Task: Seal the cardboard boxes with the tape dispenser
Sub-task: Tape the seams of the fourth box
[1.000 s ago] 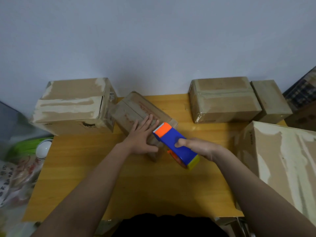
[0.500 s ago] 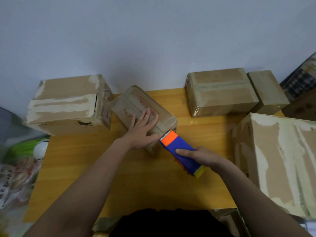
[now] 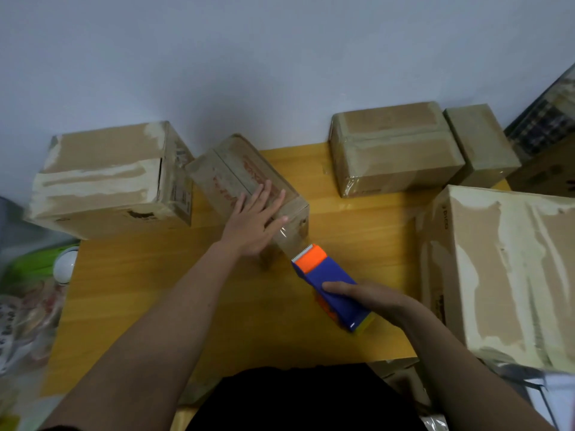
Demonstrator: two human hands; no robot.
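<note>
The small cardboard box [image 3: 245, 181] lay skewed near the back of the tabletop [image 3: 149, 290], between a larger taped box [image 3: 105, 178] on its left and another wrapped one [image 3: 392, 150] to its right. A strip of clear tape [image 3: 289, 241] ran taut from its near end down to the toothed orange head of the tape dispenser [image 3: 329, 284], which hung just off that end, low toward the tabletop.

The left hand [image 3: 255, 219] lay flat on the box top, fingers [image 3: 267, 197] straight and spread, pinning box and tape end. The right hand [image 3: 370, 298] gripped the blue body, fingers curled round it, thumb along the side.

The step in hand seemed to be finishing this strip. It would go best with the left palm bearing down so the light box could not slide or tip, the strip drawn down against the end face, then the teeth tilted into the tape and snapped off crisply. The loose tail should be rubbed flat. Slack or a sideways pull would likely wrinkle the strip.

A big box [image 3: 504, 275] sat close on the right, leaving the elbow little room.
</note>
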